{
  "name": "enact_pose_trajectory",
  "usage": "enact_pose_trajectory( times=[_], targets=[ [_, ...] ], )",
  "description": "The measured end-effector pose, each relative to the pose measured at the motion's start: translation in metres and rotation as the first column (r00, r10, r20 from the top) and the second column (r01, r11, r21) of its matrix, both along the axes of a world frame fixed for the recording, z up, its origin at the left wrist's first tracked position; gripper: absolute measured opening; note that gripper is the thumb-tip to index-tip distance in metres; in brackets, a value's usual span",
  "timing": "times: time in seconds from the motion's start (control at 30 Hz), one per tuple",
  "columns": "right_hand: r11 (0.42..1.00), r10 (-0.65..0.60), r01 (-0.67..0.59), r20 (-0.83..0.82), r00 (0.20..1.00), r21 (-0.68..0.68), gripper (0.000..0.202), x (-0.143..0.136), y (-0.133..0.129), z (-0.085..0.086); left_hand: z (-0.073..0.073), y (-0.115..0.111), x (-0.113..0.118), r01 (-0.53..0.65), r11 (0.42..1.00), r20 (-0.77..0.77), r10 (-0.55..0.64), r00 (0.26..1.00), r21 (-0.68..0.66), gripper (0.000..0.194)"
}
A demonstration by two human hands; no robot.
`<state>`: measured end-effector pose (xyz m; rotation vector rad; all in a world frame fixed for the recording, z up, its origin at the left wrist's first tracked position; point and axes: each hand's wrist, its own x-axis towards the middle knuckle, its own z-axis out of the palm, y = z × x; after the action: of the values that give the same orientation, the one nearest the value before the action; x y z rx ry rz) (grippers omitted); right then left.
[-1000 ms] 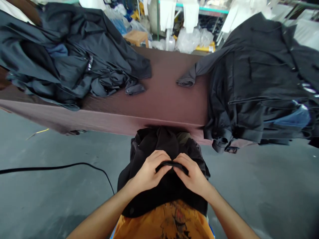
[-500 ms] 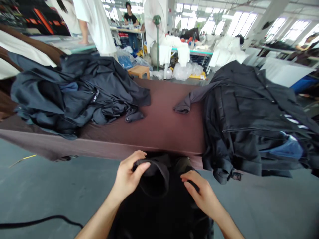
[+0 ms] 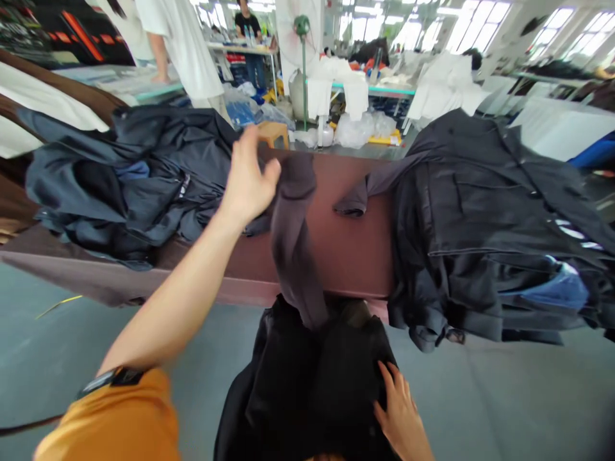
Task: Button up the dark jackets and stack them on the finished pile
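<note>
My left hand [image 3: 250, 176] is raised over the brown-covered table, thumb and fingers apart, holding nothing. Just right of it a dark grey sleeve [image 3: 293, 237] stretches forward from my lap onto the table. This sleeve belongs to, or lies on, a black garment [image 3: 312, 378] spread over my lap. My right hand [image 3: 398, 403] rests on the garment's right side with its fingers loosely spread. A pile of dark jackets [image 3: 158, 173] lies left of my left hand. To the right, a stack of black jackets [image 3: 485, 211] hangs over the table's front edge.
The table [image 3: 355, 256] has a brown cloth cover. One loose sleeve end [image 3: 353, 202] reaches left from the right stack. Behind are a small wooden stool [image 3: 273, 133], a green fan [image 3: 302, 25], white garments [image 3: 336, 83] on a table, and a person in white [image 3: 185, 51].
My left hand has let go of the sleeve opening and moved forward and up; the sleeve now extends over the table. My right hand has moved down along the black garment.
</note>
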<state>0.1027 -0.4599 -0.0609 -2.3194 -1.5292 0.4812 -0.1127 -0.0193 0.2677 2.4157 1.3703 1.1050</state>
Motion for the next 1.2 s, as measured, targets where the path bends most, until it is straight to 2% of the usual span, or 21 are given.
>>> enact_pose_trajectory(
  times=[0.03, 0.07, 0.1, 0.17, 0.2, 0.23, 0.3, 0.37, 0.47, 0.53, 0.6, 0.63, 0.7, 0.77, 0.83, 0.87, 0.93, 0.97, 1.03, 1.1, 1.2],
  targets=[
    [0.999, -0.039, 0.039, 0.002, 0.999, 0.016, 0.061, -0.007, -0.002, -0.005, -0.023, -0.026, -0.002, 0.117, 0.993, -0.121, -0.119, 0.985, -0.019, 0.054],
    [0.996, -0.084, 0.084, 0.006, 0.996, 0.032, 0.061, -0.013, -0.002, -0.009, -0.048, -0.057, -0.008, 0.239, 0.956, -0.268, -0.278, 0.922, -0.168, 0.042],
    [0.989, -0.143, 0.142, 0.016, 0.990, 0.048, 0.063, -0.017, -0.001, -0.013, -0.075, -0.090, -0.018, 0.307, 0.858, -0.389, -0.471, 0.792, -0.412, 0.034],
    [0.959, -0.277, 0.272, 0.053, 0.959, 0.077, 0.069, -0.019, 0.002, -0.020, -0.130, -0.155, -0.047, 0.181, 0.529, -0.388, -0.777, 0.496, -0.829, 0.037],
    [0.946, -0.319, 0.315, 0.061, 0.946, 0.071, 0.070, -0.018, 0.004, -0.023, -0.155, -0.184, -0.064, 0.069, 0.426, -0.358, -0.827, 0.433, -0.902, 0.053],
    [0.941, -0.339, 0.337, 0.056, 0.939, 0.041, 0.069, -0.016, 0.006, -0.026, -0.178, -0.210, -0.080, 0.032, 0.392, -0.342, -0.838, 0.424, -0.920, 0.074],
    [0.940, -0.330, 0.327, -0.012, 0.944, -0.094, 0.062, -0.009, 0.010, -0.027, -0.214, -0.248, -0.109, 0.022, 0.501, -0.433, -0.769, 0.471, -0.865, 0.093],
    [0.931, -0.302, 0.253, -0.166, 0.939, -0.263, 0.055, 0.000, 0.014, -0.021, -0.238, -0.265, -0.128, 0.090, 0.610, -0.461, -0.678, 0.572, -0.787, 0.085],
    [0.922, -0.282, 0.111, -0.451, 0.847, -0.370, 0.056, 0.019, 0.025, 0.012, -0.247, -0.254, -0.140, 0.189, 0.625, -0.288, -0.580, 0.762, -0.757, 0.058],
    [0.932, -0.289, 0.078, -0.596, 0.749, -0.354, 0.058, 0.035, 0.036, 0.054, -0.230, -0.229, -0.137, 0.192, 0.626, -0.158, -0.459, 0.874, -0.755, 0.046],
    [0.933, -0.340, 0.154, -0.657, 0.673, -0.326, 0.059, 0.054, 0.051, 0.107, -0.191, -0.198, -0.127, 0.203, 0.694, -0.070, -0.344, 0.937, -0.691, 0.041],
    [0.929, -0.365, 0.224, -0.639, 0.677, -0.294, 0.059, 0.064, 0.061, 0.137, -0.165, -0.183, -0.120, 0.224, 0.756, -0.039, -0.313, 0.949, -0.615, 0.040],
    [0.901, -0.391, 0.433, -0.478, 0.787, -0.023, 0.058, 0.081, 0.086, 0.196, -0.103, -0.154, -0.104, 0.252, 0.903, -0.004, -0.270, 0.963, -0.349, 0.035],
    [0.852, -0.414, 0.437, -0.139, 0.900, 0.289, 0.053, 0.096, 0.121, 0.252, -0.038, -0.127, -0.088, 0.186, 0.982, -0.031, -0.186, 0.982, -0.003, 0.030],
    [0.778, -0.445, 0.223, 0.263, 0.856, 0.588, 0.053, 0.108, 0.168, 0.302, 0.020, -0.100, -0.074, 0.088, 0.947, -0.100, -0.059, 0.993, 0.308, 0.028],
    [0.766, -0.441, 0.082, 0.429, 0.789, 0.637, 0.059, 0.113, 0.195, 0.325, 0.045, -0.084, -0.068, 0.047, 0.912, -0.124, 0.004, 0.992, 0.407, 0.028],
    [0.701, -0.497, -0.058, 0.545, 0.676, 0.711, 0.067, 0.119, 0.255, 0.364, 0.085, -0.045, -0.058, -0.026, 0.856, -0.130, 0.108, 0.986, 0.516, 0.031],
    [0.707, -0.483, -0.067, 0.550, 0.682, 0.704, 0.067, 0.120, 0.285, 0.378, 0.099, -0.023, -0.052, -0.055, 0.843, -0.126, 0.144, 0.981, 0.535, 0.034],
    [0.709, -0.443, -0.075, 0.525, 0.726, 0.701, 0.064, 0.116, 0.340, 0.393, 0.114, 0.021, -0.041, -0.096, 0.844, -0.144, 0.200, 0.969, 0.528, 0.040],
    [0.719, -0.328, -0.160, 0.532, 0.781, 0.677, 0.051, 0.107, 0.377, 0.384, 0.108, 0.053, -0.031, -0.167, 0.870, -0.177, 0.276, 0.945, 0.464, 0.045],
    [0.788, -0.085, -0.284, 0.554, 0.829, 0.546, 0.033, 0.095, 0.388, 0.323, 0.052, 0.055, -0.026, -0.173, 0.957, -0.275, 0.235, 0.932, 0.233, 0.046]
  ],
)
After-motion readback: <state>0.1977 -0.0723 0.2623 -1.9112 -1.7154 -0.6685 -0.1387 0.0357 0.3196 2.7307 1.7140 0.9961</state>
